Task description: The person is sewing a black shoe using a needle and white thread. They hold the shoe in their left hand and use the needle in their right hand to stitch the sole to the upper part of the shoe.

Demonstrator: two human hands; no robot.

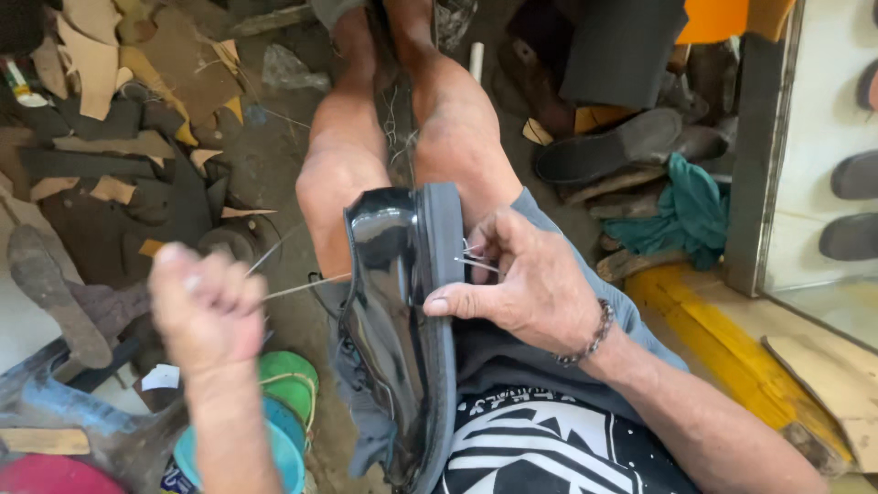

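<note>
Head view looks down on a glossy black shoe [389, 302] wedged sole-up between the knees. Right hand [535, 284] presses against the grey sole [445, 274], grip closed, thumb on the edge, fingers pinching what looks like a needle at the seam. Left hand [206, 306] is a tight fist, drawing a thread [293, 288] taut out to the side. Pull too hard and that thread could snap or cut the welt; a slipping knee could drive the point into a finger.
</note>
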